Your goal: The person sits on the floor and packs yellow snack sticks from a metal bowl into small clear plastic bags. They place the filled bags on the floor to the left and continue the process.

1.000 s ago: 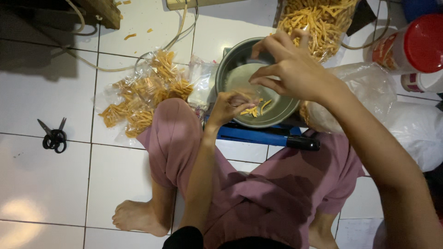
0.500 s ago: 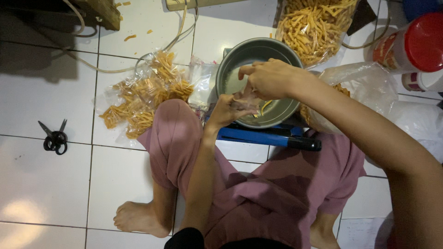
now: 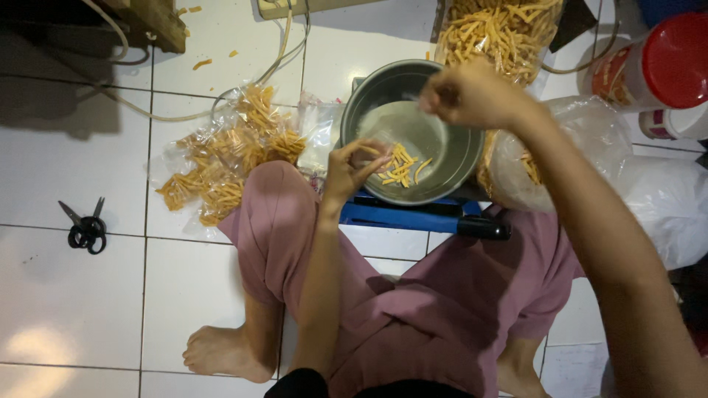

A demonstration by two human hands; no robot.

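Seen from above, a person is sitting on a white tiled floor [image 3: 81, 302] in pink trousers, working over a round metal bowl [image 3: 450, 158] that is resting on a blue device with a black handle [image 3: 420, 220], just in front of the knees. The left hand [image 3: 352, 169] is reaching over the bowl's near left rim, its fingers curled narrowly around the edge of a thin clear bag [image 3: 394, 121] that is hanging open inside the bowl. A small heap of yellow snack sticks [image 3: 400, 166] is lying at the bottom of the bowl, just beside the left fingertips. The right hand [image 3: 472, 94] is hovering above the bowl's far right rim, closed in a loose fist; it seems to be pinching the bag's top edge, though what it is holding cannot be told for sure. Things are crowding the bowl on every side: a large open bag of sticks [image 3: 501, 29] is touching its far edge, another clear bag [image 3: 546, 158] is pressing against its right side under the right forearm, and filled small packets [image 3: 221, 158] are spreading to its left beside the raised knee. A jar with a red lid [image 3: 656, 63] is standing at the far right. Black scissors [image 3: 86, 230] are lying well apart on the left, where most of the open floor is. Cables [image 3: 284, 48] are trailing across the tiles beyond the packets.
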